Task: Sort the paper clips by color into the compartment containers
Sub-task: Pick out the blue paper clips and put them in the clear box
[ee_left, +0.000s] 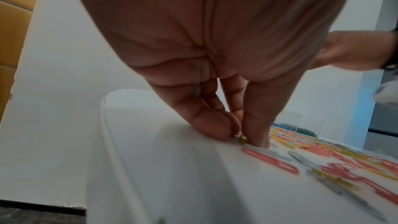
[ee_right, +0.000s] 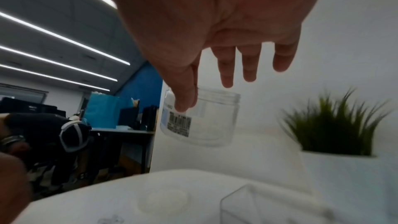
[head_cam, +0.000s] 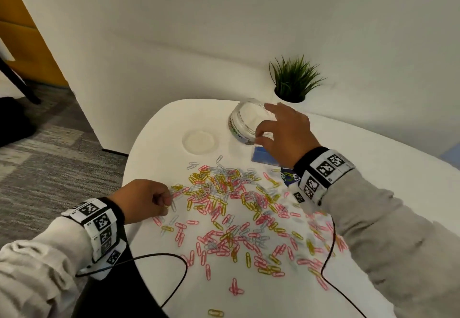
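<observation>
Paper clips (head_cam: 229, 208) spread rightward from the left hand (head_cam: 144, 199), which pinches one at their edge; the right hand (head_cam: 286, 136) grips the jar (head_cam: 245, 121) beyond.

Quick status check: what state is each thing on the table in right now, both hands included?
left hand: pinches one clip at the pile's left edge.
right hand: at the jar, grip unclear.
jar: open, empty, looks tilted.
lid: off, flat on the table.
paper clips: loose, colours mixed, unsorted.
compartment container: partly hidden by the right hand.
</observation>
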Available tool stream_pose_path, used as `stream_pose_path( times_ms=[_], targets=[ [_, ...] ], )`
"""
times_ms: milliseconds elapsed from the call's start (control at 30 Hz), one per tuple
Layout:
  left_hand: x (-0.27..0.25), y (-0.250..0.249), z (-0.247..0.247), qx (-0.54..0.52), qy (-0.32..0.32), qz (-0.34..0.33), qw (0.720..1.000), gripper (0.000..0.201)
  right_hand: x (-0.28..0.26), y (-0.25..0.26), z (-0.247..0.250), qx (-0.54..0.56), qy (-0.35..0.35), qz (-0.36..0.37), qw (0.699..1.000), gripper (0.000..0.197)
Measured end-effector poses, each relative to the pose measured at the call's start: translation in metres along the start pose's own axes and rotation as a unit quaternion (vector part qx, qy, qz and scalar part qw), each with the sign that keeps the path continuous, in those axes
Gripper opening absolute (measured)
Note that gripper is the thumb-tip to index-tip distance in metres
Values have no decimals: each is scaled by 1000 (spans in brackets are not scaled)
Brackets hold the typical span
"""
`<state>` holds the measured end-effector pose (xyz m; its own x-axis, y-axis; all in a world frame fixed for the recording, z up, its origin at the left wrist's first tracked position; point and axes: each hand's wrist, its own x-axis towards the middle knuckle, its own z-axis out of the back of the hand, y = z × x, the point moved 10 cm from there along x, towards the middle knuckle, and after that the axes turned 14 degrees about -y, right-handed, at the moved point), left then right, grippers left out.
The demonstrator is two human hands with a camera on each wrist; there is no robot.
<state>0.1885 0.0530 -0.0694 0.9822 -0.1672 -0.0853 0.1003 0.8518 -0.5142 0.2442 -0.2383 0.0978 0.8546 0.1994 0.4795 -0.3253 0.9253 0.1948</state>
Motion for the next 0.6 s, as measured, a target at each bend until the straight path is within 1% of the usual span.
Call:
stream_pose_path(
  times_ms=[33, 67, 167, 267, 367, 433, 500, 600],
  targets=[
    [-1, 0, 0, 6, 1, 0, 1000, 18, -15, -7, 24, 2, -13, 8, 1000, 8],
    [-1, 0, 0, 14, 0, 0, 1000, 17, -33, -17, 44, -8, -9, 7, 1000, 8],
    [-2, -2, 1, 34, -10, -6, 999, 18, -100, -70, 84, -74, 62, -51, 994, 8],
    [-3, -8, 2, 87, -25, -26, 996, 20, -172, -133, 105, -140, 118, -125, 975, 8],
    [-4, -15, 6, 108, -37, -29, 993, 24, -235, -183, 106, -186, 172, -195, 948, 12],
    [-6, -20, 7, 125, -35, -34, 991, 24, -261, -195, 100, -204, 208, -212, 933, 15],
    [-10, -26, 6, 159, -26, -46, 986, 23, -274, -191, 94, -217, 236, -213, 923, 17],
    [-19, -48, 7, 229, -21, -81, 970, 18, -284, -179, 93, -275, 275, -177, 904, 28]
  ],
)
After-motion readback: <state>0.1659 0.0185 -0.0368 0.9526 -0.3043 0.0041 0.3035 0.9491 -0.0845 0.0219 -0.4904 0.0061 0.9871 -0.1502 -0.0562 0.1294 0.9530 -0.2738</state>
